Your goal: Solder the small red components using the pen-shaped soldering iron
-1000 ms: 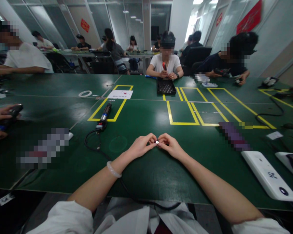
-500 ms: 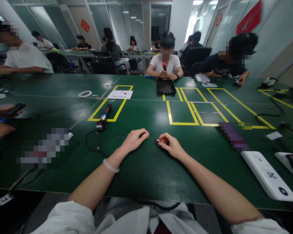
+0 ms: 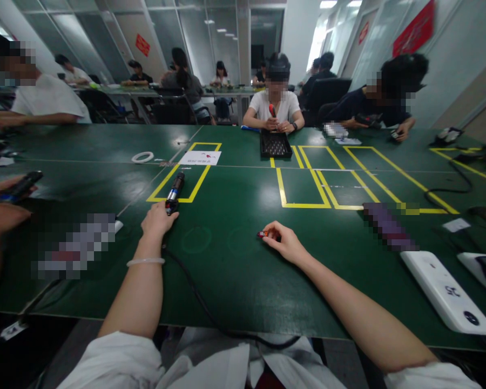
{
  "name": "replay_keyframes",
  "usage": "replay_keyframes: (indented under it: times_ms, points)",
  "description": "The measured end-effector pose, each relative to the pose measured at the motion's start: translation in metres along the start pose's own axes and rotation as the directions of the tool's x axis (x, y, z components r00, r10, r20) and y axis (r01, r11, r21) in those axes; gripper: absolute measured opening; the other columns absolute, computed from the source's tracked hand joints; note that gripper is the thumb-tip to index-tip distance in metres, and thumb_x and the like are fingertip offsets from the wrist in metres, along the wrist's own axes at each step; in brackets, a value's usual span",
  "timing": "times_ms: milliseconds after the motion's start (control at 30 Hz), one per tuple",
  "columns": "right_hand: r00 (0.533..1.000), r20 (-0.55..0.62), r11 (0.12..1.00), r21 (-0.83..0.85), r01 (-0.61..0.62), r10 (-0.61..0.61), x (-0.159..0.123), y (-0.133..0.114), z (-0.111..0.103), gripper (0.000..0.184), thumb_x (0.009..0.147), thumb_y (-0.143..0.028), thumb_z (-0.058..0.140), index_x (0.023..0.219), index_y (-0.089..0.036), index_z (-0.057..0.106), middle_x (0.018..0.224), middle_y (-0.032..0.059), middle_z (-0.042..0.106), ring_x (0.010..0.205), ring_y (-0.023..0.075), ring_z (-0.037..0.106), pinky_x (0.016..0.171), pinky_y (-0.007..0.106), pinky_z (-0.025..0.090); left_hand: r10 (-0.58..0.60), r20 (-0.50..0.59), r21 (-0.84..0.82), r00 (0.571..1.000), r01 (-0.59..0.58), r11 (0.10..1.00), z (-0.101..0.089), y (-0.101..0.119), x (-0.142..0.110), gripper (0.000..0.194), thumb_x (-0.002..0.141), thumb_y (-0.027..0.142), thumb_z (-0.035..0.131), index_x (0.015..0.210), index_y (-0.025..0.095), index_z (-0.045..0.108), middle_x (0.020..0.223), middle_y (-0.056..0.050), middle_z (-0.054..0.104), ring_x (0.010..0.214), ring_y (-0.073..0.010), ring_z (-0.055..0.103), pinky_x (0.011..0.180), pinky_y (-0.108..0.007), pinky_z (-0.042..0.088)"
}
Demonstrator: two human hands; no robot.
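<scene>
My right hand (image 3: 283, 241) rests on the green table (image 3: 235, 270), its fingertips pinched on a small red and silver part (image 3: 262, 234). My left hand (image 3: 157, 218) lies at the near end of a corded electric screwdriver (image 3: 174, 192) with a blue band. Its fingers curl against the tool's base where the black cable (image 3: 194, 294) leaves it. The screwdriver lies inside a yellow taped rectangle (image 3: 186, 172).
A black parts tray (image 3: 275, 145) sits in front of a person across the table. A white card (image 3: 200, 157) and a white ring (image 3: 142, 156) lie at the far left. A white device (image 3: 447, 292) lies at the right. Another person's hands (image 3: 4, 202) hold a black tool at the left edge.
My hands were together on the small part. The left hand let go and moved left to the screwdriver's base. The right hand stayed in place with the part.
</scene>
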State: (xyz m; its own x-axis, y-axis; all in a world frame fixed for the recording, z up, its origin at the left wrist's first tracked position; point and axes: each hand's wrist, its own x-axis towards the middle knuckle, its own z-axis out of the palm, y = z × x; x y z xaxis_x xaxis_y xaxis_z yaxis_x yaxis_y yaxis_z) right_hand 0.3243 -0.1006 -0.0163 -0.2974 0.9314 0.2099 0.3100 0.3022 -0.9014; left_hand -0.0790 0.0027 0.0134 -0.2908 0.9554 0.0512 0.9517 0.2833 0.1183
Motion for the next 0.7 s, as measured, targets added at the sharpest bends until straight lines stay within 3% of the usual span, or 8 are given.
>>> replay_keyframes:
  times_ms: [333,567,700]
  points:
    - [0.999,-0.011,0.999,-0.015,0.031,-0.031,0.000,-0.003,0.004,0.012,0.083,-0.024,0.062,0.092,-0.018,0.060,0.079,0.0016,0.061,0.068,0.0136,0.055,0.064,0.026,0.044,0.079,-0.018,0.007,0.997,-0.078,0.997,0.000,0.018,-0.007,0.057,0.083,0.045,0.054,0.129,0.014,0.045,0.131,-0.021,0.051,0.117,-0.0359,0.054,0.089,-0.046,0.049]
    - [0.999,-0.016,0.999,-0.015,0.035,-0.035,0.003,-0.001,0.007,0.016,0.083,-0.023,0.061,0.098,-0.018,0.058,0.077,0.0001,0.059,0.067,0.0128,0.054,0.063,0.025,0.044,0.180,-0.051,0.052,0.982,-0.178,0.983,-0.001,0.065,-0.039,0.053,0.081,0.043,0.054,0.124,0.013,0.046,0.119,-0.018,0.054,0.106,-0.0339,0.058,0.081,-0.043,0.051]
    - [0.999,-0.018,0.999,-0.010,0.038,-0.038,0.003,0.002,0.008,0.018,0.084,-0.023,0.060,0.100,-0.018,0.058,0.078,0.0006,0.059,0.068,0.0131,0.055,0.063,0.026,0.045,0.317,-0.046,0.043,0.947,-0.315,0.948,0.000,0.095,-0.063,0.050,0.082,0.041,0.055,0.123,0.014,0.046,0.118,-0.016,0.053,0.105,-0.0308,0.058,0.081,-0.039,0.050]
